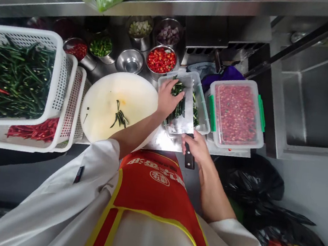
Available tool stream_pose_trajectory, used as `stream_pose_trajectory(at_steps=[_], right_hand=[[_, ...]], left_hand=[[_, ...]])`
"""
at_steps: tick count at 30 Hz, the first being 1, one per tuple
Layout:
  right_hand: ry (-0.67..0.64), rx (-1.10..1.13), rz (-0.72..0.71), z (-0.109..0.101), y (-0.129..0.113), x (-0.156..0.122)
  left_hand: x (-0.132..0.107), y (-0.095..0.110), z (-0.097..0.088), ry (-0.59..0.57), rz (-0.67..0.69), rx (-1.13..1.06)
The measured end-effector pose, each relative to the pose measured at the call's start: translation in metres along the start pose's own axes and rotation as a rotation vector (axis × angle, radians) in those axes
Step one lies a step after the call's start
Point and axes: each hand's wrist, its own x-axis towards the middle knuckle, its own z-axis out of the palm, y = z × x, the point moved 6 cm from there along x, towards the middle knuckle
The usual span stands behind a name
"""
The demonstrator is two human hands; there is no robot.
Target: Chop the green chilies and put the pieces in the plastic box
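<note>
My right hand (pixel 197 147) is closed on the black handle of a cleaver (pixel 185 116), whose broad blade is held flat over a clear plastic tub (pixel 203 113). Green chilli pieces (pixel 178 100) lie on the blade and in the tub. My left hand (pixel 167 98) rests on those pieces on the blade, fingers curled over them. A few green chilli bits (pixel 119 116) remain on the round white cutting board (pixel 117 106) to the left.
A white basket of green chillies (pixel 11 77) sits at left above a basket of red chillies (pixel 36 130). Steel bowls, one holding chopped red chilli (pixel 161 60), stand behind the board. A lidded tub of reddish bits (pixel 236 113) and a sink (pixel 316 99) are at right.
</note>
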Motion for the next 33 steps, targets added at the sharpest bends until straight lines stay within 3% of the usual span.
stream_pose_trajectory(at_steps=[3, 6, 12, 18, 20, 23, 25, 27, 29, 31, 33], right_hand=[[0.059, -0.089, 0.030, -0.026, -0.001, 0.016], [0.084, -0.205, 0.046, -0.038, 0.001, 0.037], [0.101, -0.255, 0.039, -0.033, 0.007, 0.060], [0.193, -0.119, 0.025, -0.047, 0.007, 0.043], [0.210, -0.092, 0.025, -0.053, 0.008, 0.035], [0.230, -0.061, 0.010, -0.059, 0.010, 0.025], [0.241, -0.046, -0.002, -0.060, 0.011, 0.020], [0.247, -0.026, 0.001, -0.060, 0.014, 0.014], [0.247, -0.001, 0.005, -0.060, 0.016, 0.008], [0.236, 0.017, 0.001, -0.059, 0.018, 0.001], [0.185, 0.011, -0.005, -0.052, 0.022, -0.004]], left_hand=[[0.010, -0.007, 0.039, -0.020, -0.081, -0.070], [0.016, -0.026, 0.058, -0.061, -0.196, -0.099], [0.021, -0.056, 0.054, -0.031, -0.255, -0.138], [0.023, -0.047, 0.055, -0.042, -0.143, -0.106], [0.024, -0.043, 0.055, -0.052, -0.266, -0.085], [0.018, -0.037, 0.059, -0.150, -0.580, -0.002], [0.012, -0.028, 0.059, -0.212, -0.686, 0.031], [0.011, -0.022, 0.053, -0.245, -0.657, 0.002], [0.013, -0.024, 0.036, -0.254, -0.541, -0.083], [0.014, -0.040, -0.001, -0.219, -0.411, -0.159], [0.008, -0.071, -0.054, -0.147, -0.359, -0.137]])
